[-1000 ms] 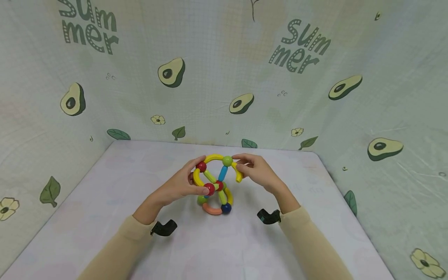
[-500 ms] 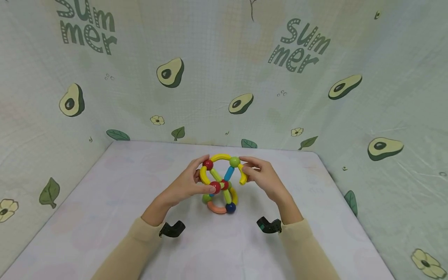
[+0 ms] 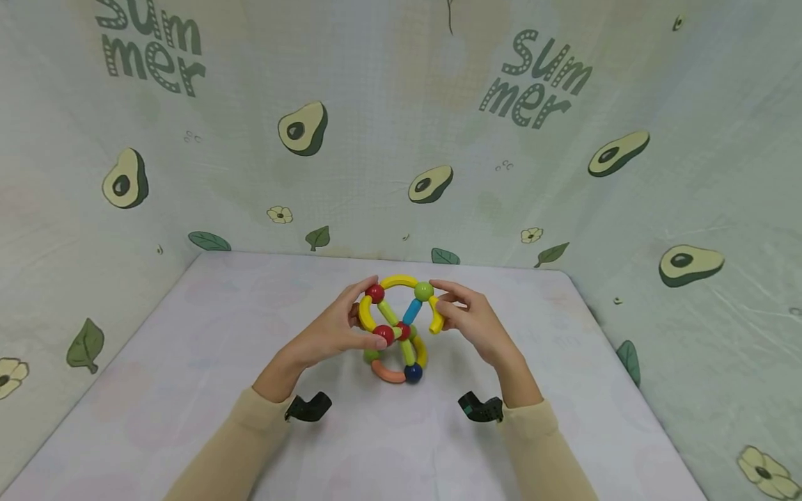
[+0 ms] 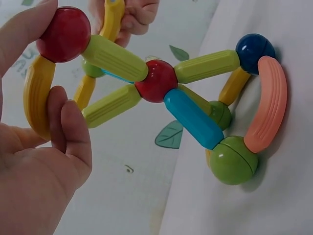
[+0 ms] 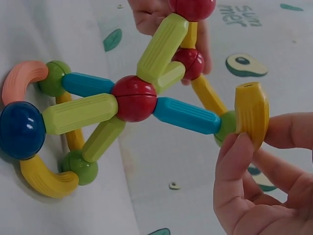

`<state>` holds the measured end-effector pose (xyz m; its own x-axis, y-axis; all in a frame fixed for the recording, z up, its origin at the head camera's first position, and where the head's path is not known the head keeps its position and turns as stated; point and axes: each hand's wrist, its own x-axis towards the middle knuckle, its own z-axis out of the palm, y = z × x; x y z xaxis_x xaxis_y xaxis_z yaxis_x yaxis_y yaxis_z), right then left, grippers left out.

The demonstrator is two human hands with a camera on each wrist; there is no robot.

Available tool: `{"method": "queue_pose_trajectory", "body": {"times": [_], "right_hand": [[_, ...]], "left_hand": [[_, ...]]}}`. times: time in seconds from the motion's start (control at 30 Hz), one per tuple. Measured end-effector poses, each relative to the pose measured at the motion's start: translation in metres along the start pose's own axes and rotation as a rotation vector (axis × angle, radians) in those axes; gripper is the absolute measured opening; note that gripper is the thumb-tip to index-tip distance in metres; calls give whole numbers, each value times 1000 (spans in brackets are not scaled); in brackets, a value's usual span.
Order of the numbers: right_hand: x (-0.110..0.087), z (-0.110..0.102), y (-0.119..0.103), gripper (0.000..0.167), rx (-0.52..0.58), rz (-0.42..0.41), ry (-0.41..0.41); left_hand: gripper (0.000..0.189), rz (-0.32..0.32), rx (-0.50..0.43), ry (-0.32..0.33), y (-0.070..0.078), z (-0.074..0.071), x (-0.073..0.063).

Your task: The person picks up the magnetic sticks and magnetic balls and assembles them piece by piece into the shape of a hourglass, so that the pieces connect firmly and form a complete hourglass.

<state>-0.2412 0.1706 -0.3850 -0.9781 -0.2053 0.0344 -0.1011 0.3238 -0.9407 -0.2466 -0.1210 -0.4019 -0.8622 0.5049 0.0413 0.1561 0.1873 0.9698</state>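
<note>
A toy frame of magnetic building sticks and balls stands on the table, with a red ball [image 5: 134, 98] as its hub. Its lower ring joins a salmon curved stick [image 4: 269, 103], a dark blue ball [image 3: 413, 374], green balls and yellow sticks. My left hand [image 3: 338, 321] grips the upper left side: fingers at one red ball [image 4: 63, 34], thumb on another red ball [image 3: 383, 335], a yellow curved stick [image 4: 38, 95] between them. My right hand [image 3: 473, 316] pinches another yellow curved stick [image 5: 253, 110] at the upper green ball [image 3: 423, 291]; fingers partly hide where they meet.
The pale table [image 3: 388, 445] spreads around the toy. A cloth printed with avocados [image 3: 430, 184] and leaves hangs behind and at both sides. Black wrist cameras [image 3: 309, 407] sit at the beige sleeves [image 3: 532, 431].
Both hands and the toy's upper part have shifted a little to the right since a second ago. Over the last half second they barely move, and both holds stay the same.
</note>
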Motion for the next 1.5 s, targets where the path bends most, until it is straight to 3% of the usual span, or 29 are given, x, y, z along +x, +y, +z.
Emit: {"method": "queue_pose_trajectory", "body": {"times": [0.5, 0.87, 1.5], "right_hand": [[1, 4, -2, 46, 29, 1, -14], [-1, 5, -5, 54, 44, -23, -68], [-2, 12, -8, 55, 107, 5, -52]], "left_hand": [[106, 15, 99, 79, 5, 4, 0], [110, 3, 0, -15, 4, -3, -2], [106, -7, 105, 82, 9, 9, -1]]}}
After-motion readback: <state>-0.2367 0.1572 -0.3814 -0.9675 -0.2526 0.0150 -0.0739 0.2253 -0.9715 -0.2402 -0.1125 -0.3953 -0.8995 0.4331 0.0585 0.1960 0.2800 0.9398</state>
